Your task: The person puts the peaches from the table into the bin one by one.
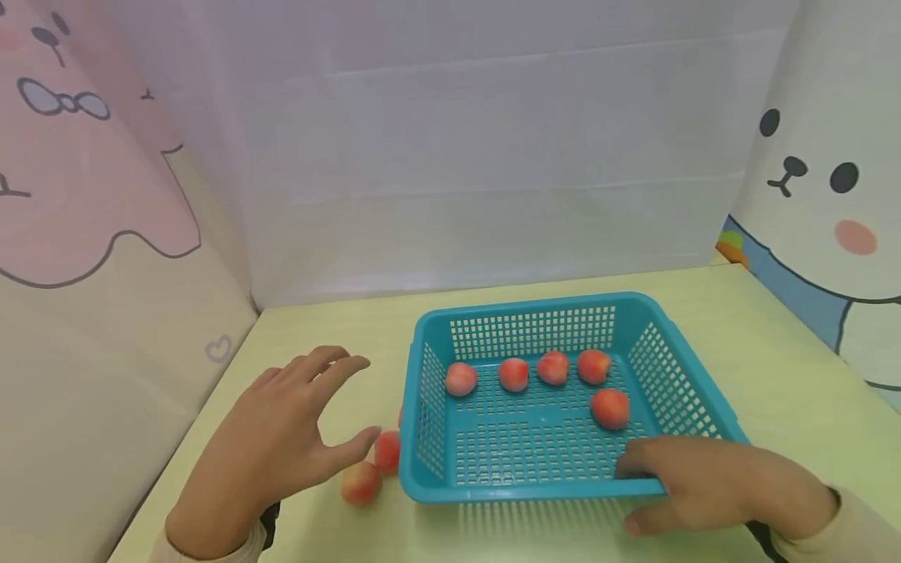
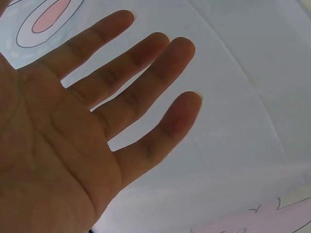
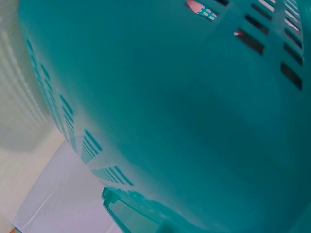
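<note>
A blue-green plastic basket (image 1: 521, 494) with slotted walls sits on the table. Several red-and-pale peaches (image 1: 610, 409) lie on its floor, most of them toward the far wall. My right hand (image 1: 711, 481) grips the near rim by the right corner, fingers over the inside and thumb outside. In the right wrist view the basket wall (image 3: 160, 111) fills most of the picture. My left hand (image 1: 281, 430) is held left of the basket, fingers spread and palm bare in the left wrist view. Below its thumb, a yellow-red peach (image 1: 361, 483) and a redder peach (image 1: 387, 452) lie beside the basket.
Pale yellow-green table (image 1: 338, 328) surrounds the basket. A white cloth (image 1: 493, 156) hangs along the back edge. Printed cartoon curtains stand at the left (image 1: 91, 195) and the right (image 1: 816, 195). Another peach is mostly hidden behind the basket's left wall.
</note>
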The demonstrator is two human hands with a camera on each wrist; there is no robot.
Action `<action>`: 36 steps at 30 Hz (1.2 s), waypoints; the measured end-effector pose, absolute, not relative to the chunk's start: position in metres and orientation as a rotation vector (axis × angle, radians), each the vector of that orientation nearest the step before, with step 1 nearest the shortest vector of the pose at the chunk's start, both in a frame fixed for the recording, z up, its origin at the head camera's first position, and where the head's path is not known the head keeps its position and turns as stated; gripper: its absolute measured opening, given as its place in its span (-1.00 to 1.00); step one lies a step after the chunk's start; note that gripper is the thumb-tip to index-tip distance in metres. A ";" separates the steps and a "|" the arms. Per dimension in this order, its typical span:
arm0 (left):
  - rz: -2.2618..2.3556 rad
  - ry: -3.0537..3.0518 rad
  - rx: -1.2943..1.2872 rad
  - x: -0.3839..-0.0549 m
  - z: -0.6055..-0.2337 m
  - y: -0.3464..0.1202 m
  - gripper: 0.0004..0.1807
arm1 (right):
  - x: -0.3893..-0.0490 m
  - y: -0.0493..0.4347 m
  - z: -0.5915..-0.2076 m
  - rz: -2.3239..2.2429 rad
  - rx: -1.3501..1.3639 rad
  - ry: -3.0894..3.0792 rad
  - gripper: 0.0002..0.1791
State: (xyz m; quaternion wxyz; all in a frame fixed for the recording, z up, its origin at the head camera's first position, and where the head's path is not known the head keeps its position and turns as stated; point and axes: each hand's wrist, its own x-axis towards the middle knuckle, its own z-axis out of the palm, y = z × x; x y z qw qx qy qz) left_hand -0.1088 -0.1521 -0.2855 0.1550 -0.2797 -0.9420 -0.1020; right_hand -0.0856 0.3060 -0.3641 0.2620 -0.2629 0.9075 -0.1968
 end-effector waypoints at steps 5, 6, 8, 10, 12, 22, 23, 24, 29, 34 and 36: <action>-0.454 -2.983 -0.725 -0.124 -0.302 -0.156 -0.23 | -0.085 0.307 -0.364 -0.535 -0.741 2.477 -0.53; -0.482 -3.056 -0.690 -0.128 -0.305 -0.156 -0.21 | -0.085 0.307 -0.364 -0.534 -0.744 2.481 -0.53; -0.529 -3.201 -0.606 -0.136 -0.314 -0.153 -0.13 | -0.085 0.307 -0.364 -0.530 -0.737 2.485 -0.53; -0.535 -3.340 -0.476 -0.143 -0.323 -0.150 -0.06 | -0.085 0.307 -0.364 -0.527 -0.728 2.484 -0.53; -0.508 -3.452 -0.360 -0.148 -0.333 -0.146 -0.05 | -0.085 0.307 -0.363 -0.530 -0.726 2.478 -0.53; -0.437 -3.699 -0.254 -0.162 -0.366 -0.128 -0.46 | -0.085 0.306 -0.362 -0.522 -0.732 2.479 -0.51; -0.443 -3.712 -0.243 -0.162 -0.368 -0.127 -0.48 | -0.085 0.305 -0.362 -0.521 -0.724 2.476 -0.51; -0.444 -3.716 -0.248 -0.162 -0.368 -0.126 -0.49 | -0.086 0.305 -0.362 -0.518 -0.717 2.473 -0.51; -0.428 -3.654 -0.322 -0.162 -0.367 -0.127 -0.53 | -0.086 0.304 -0.362 -0.514 -0.700 2.471 -0.51; -0.426 -3.568 -0.360 -0.166 -0.362 -0.133 -0.59 | -0.085 0.305 -0.363 -0.523 -0.706 2.478 -0.51; -0.447 -3.541 -0.386 -0.168 -0.359 -0.136 -0.63 | -0.084 0.305 -0.363 -0.523 -0.704 2.478 -0.51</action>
